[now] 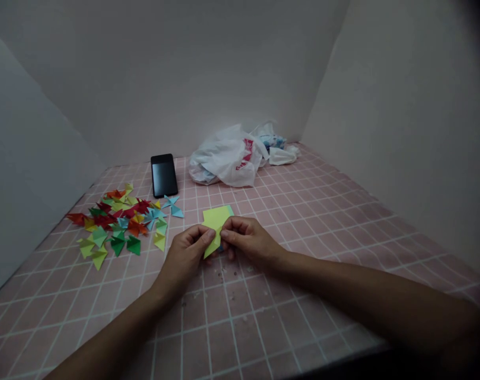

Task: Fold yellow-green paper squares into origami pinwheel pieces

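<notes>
Between my two hands is a folded piece of yellow paper (212,247), slanting to a point at its lower end. My left hand (188,248) pinches its left side between thumb and fingers. From the right, my right hand (246,240) is closed on the paper's other edge, thumb against fingertips. Just behind, a stack of square paper sheets (216,215) lies on the table, yellow on top with a light green edge showing. My hands hide the stack's near part.
Many folded paper pieces (119,244) in red, orange, yellow, green and blue lie heaped at the left. A black phone (164,177) stands behind them. White plastic bags (228,155) sit at the back of the pink checked table (319,211), with walls around it.
</notes>
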Demonstrator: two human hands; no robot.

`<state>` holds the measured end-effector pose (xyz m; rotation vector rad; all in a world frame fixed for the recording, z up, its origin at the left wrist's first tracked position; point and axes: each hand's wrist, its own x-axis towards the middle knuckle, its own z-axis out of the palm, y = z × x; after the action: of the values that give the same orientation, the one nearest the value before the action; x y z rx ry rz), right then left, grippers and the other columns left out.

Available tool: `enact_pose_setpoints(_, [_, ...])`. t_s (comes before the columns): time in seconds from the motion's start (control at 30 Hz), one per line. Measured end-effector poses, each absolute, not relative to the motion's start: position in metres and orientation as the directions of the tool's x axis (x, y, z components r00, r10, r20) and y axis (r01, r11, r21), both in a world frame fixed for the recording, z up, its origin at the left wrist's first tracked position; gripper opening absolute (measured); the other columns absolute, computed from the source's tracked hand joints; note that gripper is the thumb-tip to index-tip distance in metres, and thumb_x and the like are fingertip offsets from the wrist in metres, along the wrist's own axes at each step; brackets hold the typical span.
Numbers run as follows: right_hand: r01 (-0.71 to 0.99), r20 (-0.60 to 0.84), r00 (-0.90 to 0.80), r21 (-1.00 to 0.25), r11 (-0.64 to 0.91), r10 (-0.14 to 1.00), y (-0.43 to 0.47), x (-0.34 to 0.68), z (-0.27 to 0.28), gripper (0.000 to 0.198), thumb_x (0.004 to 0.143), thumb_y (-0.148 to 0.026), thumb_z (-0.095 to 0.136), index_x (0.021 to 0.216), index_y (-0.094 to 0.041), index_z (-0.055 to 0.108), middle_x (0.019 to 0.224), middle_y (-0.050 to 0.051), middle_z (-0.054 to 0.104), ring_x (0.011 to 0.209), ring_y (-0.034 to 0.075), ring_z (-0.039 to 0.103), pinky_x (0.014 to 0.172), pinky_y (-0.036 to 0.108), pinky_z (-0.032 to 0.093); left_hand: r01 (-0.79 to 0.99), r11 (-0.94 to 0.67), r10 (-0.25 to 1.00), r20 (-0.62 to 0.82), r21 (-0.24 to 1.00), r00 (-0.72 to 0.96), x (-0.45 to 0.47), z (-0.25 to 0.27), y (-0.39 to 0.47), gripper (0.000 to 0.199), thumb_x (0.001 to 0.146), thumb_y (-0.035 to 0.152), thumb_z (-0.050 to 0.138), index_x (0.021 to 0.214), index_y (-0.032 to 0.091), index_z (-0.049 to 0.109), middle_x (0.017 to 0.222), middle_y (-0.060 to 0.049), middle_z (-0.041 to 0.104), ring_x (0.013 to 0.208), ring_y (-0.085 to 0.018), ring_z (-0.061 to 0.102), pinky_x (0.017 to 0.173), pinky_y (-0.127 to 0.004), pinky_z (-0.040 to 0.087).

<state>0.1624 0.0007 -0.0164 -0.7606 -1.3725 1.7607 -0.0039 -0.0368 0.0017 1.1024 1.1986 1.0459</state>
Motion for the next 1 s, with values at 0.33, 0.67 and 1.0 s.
enact_pose_setpoints(0.33, [-0.214, 0.014, -0.548, -0.969, -0.124, 0.836, 0.0012, 0.1630, -0.0157, 0.021, 0.086, -0.033, 0.066, 0.076, -0.016, 0.058, 0.065, -0.003, 0.061, 0.048, 0.007, 0.055, 0.050, 0.021, 0.042, 0.061, 0.158, 0.986, -0.161, 0.986, 0.048, -0.0034, 0.0019, -0.0377, 0.033, 0.082, 0.049, 0.067, 0.075, 0.018, 0.059, 0.058, 0.005, 0.053, 0.045, -0.008, 0.042, 0.042, -0.019, 0.033])
enact_pose_setpoints(0.67, [-0.183, -0.012, -0.561, -0.973, -0.138, 0.828, -0.0003, 0.1632, -0.0116, 0.019, 0.086, -0.031, 0.065, 0.075, -0.017, 0.058, 0.063, -0.003, 0.062, 0.048, 0.007, 0.054, 0.049, 0.021, 0.043, 0.104, 0.111, 0.991, -0.119, 0.988, 0.068, -0.0052, 0.0005, -0.0379, 0.029, 0.085, 0.046, 0.063, 0.075, 0.020, 0.056, 0.059, 0.006, 0.048, 0.047, -0.009, 0.040, 0.043, -0.020, 0.033])
enact_pose_setpoints(1.0, [-0.177, -0.017, -0.557, -0.974, -0.138, 0.831, 0.0000, 0.1634, -0.0141, 0.018, 0.086, -0.031, 0.066, 0.076, -0.017, 0.059, 0.063, -0.002, 0.062, 0.047, 0.008, 0.054, 0.048, 0.021, 0.043, 0.116, 0.073, 0.992, -0.084, 0.991, 0.090, -0.0052, 0.0014, -0.0382, 0.027, 0.087, 0.043, 0.062, 0.075, 0.020, 0.056, 0.060, 0.006, 0.049, 0.049, -0.009, 0.040, 0.045, -0.020, 0.033])
